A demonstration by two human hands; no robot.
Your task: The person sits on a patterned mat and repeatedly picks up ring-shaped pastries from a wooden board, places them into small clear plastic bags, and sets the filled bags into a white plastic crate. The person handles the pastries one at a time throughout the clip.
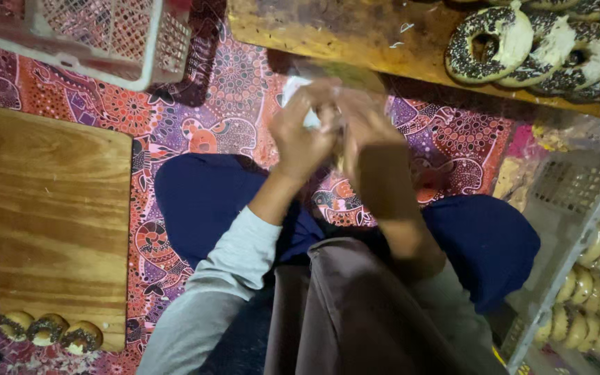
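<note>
Both hands are closing together on a small pale wrapper [298, 94], the left hand [303, 135] pinching its near edge and the right hand [364, 128], blurred, gripping beside it, held up over the patterned mat [237, 90] near the sprinkle-topped donuts [557, 48] lining the wooden board [355, 35].

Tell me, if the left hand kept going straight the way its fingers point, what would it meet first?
Probably the wooden board just beyond it, past a strip of patterned mat. The left hand points up the picture, pressed against the right hand around something pale. The picture is blurred and depth is unclear, so this is a guess.
</note>
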